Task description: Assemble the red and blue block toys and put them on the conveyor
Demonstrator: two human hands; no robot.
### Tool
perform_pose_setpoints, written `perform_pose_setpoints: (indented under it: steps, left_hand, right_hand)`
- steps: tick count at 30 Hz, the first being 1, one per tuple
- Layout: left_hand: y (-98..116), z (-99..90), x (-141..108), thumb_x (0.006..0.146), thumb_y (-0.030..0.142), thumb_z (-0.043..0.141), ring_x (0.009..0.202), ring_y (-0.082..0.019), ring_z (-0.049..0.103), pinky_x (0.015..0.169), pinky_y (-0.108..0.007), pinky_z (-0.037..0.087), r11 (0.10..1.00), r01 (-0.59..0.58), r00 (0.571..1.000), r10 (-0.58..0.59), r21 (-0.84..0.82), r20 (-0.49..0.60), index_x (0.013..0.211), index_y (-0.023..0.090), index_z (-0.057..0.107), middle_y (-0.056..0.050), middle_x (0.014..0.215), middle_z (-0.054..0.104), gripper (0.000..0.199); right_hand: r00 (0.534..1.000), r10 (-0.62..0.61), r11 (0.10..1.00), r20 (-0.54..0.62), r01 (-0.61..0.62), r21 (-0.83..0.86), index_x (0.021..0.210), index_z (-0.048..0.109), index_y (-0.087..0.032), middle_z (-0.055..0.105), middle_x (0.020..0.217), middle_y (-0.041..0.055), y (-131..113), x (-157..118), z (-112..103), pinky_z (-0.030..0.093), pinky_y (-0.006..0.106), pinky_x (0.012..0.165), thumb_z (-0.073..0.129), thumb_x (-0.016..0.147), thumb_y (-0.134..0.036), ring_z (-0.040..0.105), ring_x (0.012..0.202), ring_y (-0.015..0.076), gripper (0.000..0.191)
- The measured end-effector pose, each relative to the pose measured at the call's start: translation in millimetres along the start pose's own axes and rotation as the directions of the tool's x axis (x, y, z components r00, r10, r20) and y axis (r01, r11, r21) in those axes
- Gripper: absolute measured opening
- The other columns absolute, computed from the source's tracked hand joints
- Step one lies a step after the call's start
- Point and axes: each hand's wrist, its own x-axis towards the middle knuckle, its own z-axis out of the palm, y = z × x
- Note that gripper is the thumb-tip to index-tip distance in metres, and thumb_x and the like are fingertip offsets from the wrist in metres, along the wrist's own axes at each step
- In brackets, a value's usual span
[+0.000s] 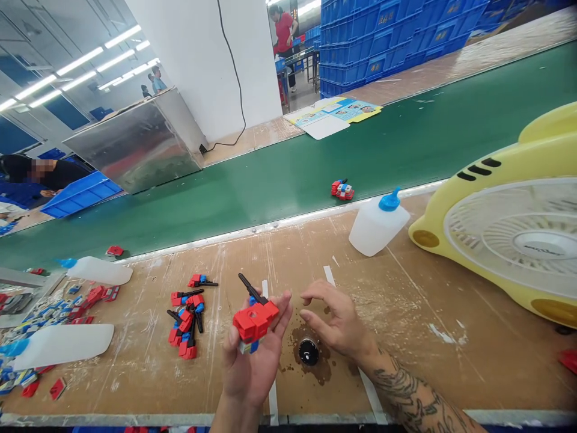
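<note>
My left hand [255,367] grips a red plastic toy part [256,319] with a black barrel-like rod pointing up and blue pieces beneath. To its right hovers my right hand [338,322], thumb and fingers apart with nothing between them. Just below those fingers, a small round cup of dark liquid [309,352] sits on the table in a wet, splashed patch. Left of my hands lies a loose group of similar red, blue and black toy parts [186,325].
A green conveyor belt [270,183] crosses behind the table, carrying another toy piece [342,190]. A white bottle with blue cap [378,225] and a yellow fan [496,222] stand right. At left, two bottles [67,346] lie among loose parts. Blue crates [374,45] are stacked behind.
</note>
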Motion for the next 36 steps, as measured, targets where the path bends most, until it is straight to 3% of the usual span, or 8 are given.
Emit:
perform_pose_setpoints:
  steps: [4, 8, 11, 15, 21, 25, 30, 36]
  left_hand:
    - [-0.3, 3.0, 0.3, 0.074, 0.059, 0.069, 0.130, -0.037, 0.053, 0.121, -0.057, 0.023, 0.995, 0.052, 0.998, -0.054, -0.090, -0.026, 0.109, 0.022, 0.076, -0.009, 0.114, 0.075, 0.051]
    - [-3.8, 2.7, 2.6, 0.071, 0.057, 0.072, 0.128, -0.040, 0.055, 0.120, -0.061, 0.023, 0.995, 0.034, 0.999, -0.037, -0.096, -0.029, 0.108, 0.025, 0.076, -0.007, 0.112, 0.075, 0.049]
    - [-8.1, -1.6, 2.5, 0.070, 0.056, 0.074, 0.128, -0.040, 0.054, 0.117, -0.063, 0.025, 0.999, -0.042, 0.999, 0.042, -0.007, -0.002, 0.114, 0.028, 0.073, -0.007, 0.114, 0.074, 0.051]
    - [-13.3, -8.3, -0.5, 0.066, 0.048, 0.083, 0.128, -0.037, 0.054, 0.110, -0.057, 0.039, 0.962, -0.191, 0.980, 0.178, 0.193, 0.083, 0.128, 0.036, 0.060, -0.008, 0.128, 0.067, 0.067]
    - [-11.8, -12.7, -1.9, 0.056, 0.054, 0.088, 0.138, -0.039, 0.041, 0.110, -0.053, 0.039, 0.929, -0.267, 0.956, 0.220, 0.258, 0.196, 0.129, 0.038, 0.056, -0.008, 0.149, 0.049, 0.081]
    - [-10.7, -17.4, -5.9, 0.057, 0.056, 0.087, 0.145, -0.039, 0.030, 0.115, -0.053, 0.033, 0.941, -0.283, 0.937, 0.230, 0.184, 0.265, 0.127, 0.040, 0.058, -0.005, 0.154, 0.042, 0.078]
    - [-19.8, -27.0, -8.5, 0.054, 0.063, 0.086, 0.150, -0.039, 0.015, 0.117, -0.060, 0.024, 0.968, -0.243, 0.935, 0.216, 0.067, 0.282, 0.127, 0.046, 0.056, -0.002, 0.155, 0.040, 0.081]
    - [-30.4, -35.5, -4.1, 0.051, 0.066, 0.084, 0.149, -0.042, 0.015, 0.114, -0.067, 0.021, 0.963, -0.269, 0.921, 0.263, -0.018, 0.289, 0.135, 0.055, 0.047, -0.002, 0.152, 0.043, 0.092]
  right_hand:
    - [1.000, -0.003, 1.000, 0.006, 0.003, 0.011, 0.097, 0.064, -0.023, 0.063, 0.080, 0.0035, 0.2, -1.0, -0.1, 0.046, 0.035, 0.069, 0.063, 0.091, -0.029, 0.058, 0.074, 0.0214, 0.008]
    - [0.999, 0.030, 0.997, 0.025, -0.032, 0.070, 0.091, 0.064, -0.024, 0.065, 0.082, 0.0042, -17.2, 2.0, 0.0, 0.047, 0.037, 0.071, 0.064, 0.092, -0.041, 0.059, 0.076, 0.0228, 0.017]
    - [0.993, 0.100, 0.992, 0.069, -0.105, 0.069, 0.105, 0.067, -0.024, 0.069, 0.095, 0.0070, -41.8, 6.6, 3.0, 0.050, 0.039, 0.079, 0.070, 0.085, -0.056, 0.063, 0.086, 0.0260, 0.037]
    - [0.965, 0.242, 0.966, 0.101, -0.249, 0.064, 0.127, 0.061, -0.025, 0.068, 0.116, 0.0112, -64.9, 5.0, 13.1, 0.052, 0.041, 0.088, 0.080, 0.070, -0.065, 0.064, 0.098, 0.0305, 0.073]
    - [0.921, 0.367, 0.910, 0.129, -0.385, 0.157, 0.122, 0.060, -0.022, 0.066, 0.119, 0.0108, -71.1, -4.9, 24.2, 0.053, 0.041, 0.091, 0.087, 0.062, -0.059, 0.064, 0.102, 0.0305, 0.075]
    - [0.977, 0.162, 0.953, 0.137, -0.191, 0.234, 0.130, 0.053, -0.022, 0.060, 0.130, 0.0100, -74.4, -4.5, 29.6, 0.047, 0.041, 0.103, 0.083, 0.069, -0.044, 0.058, 0.118, 0.0303, 0.072]
    - [0.998, -0.059, 0.988, -0.022, 0.061, 0.140, 0.138, 0.043, -0.021, 0.057, 0.133, 0.0109, -83.5, -5.7, 44.1, 0.043, 0.041, 0.109, 0.075, 0.064, -0.015, 0.054, 0.125, 0.0297, 0.081]
    - [0.994, -0.111, 0.981, 0.000, 0.109, 0.160, 0.136, 0.043, -0.021, 0.057, 0.134, 0.0125, -85.9, -4.7, 47.6, 0.043, 0.040, 0.109, 0.083, 0.072, -0.028, 0.054, 0.125, 0.0288, 0.075]
